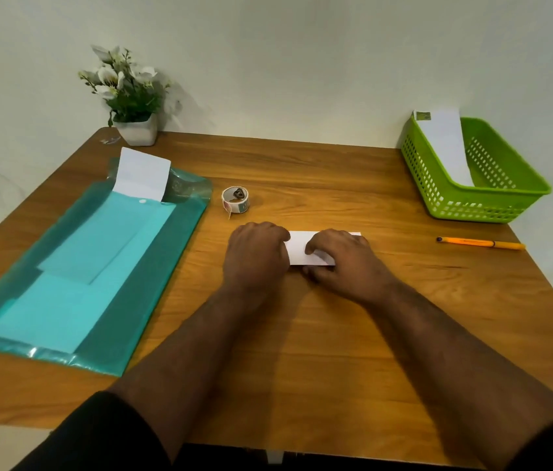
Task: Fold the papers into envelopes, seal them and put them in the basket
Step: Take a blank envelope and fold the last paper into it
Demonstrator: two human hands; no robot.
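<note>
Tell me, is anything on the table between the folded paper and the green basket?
Nothing visible. Bare table lies between the folded paper and the basket; the pen sits nearer the person, off that line.

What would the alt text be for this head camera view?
Both hands, left hand and right hand, press on a folded white paper on a wooden table. A sticker roll sits behind, a green folder left, and a green basket holding one envelope right, near a pen.
</note>
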